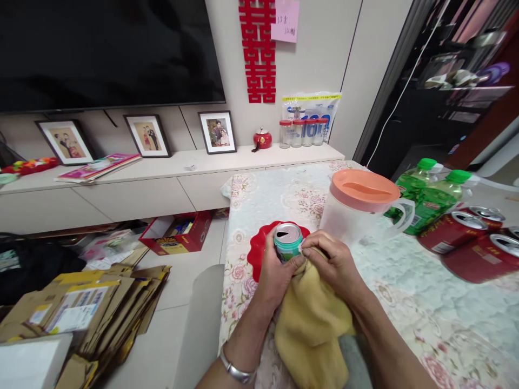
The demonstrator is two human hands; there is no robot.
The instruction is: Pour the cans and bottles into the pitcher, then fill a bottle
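Note:
An opened green can (288,240) stands upright over a red scalloped dish (256,254) on the flowered tablecloth. Around the can's left side wraps my left hand (275,270), its thumb resting at the front near the cloth. My right hand (330,259) pinches a yellow cloth (312,319) against the can's right side. The rest of the cloth hangs down toward me between my forearms.
Behind my right hand is a clear pitcher (344,216) with an orange lid. Green-capped bottles (438,200) and several red cans (478,256) stand at the right. Flattened cardboard (117,308) lies low at the left.

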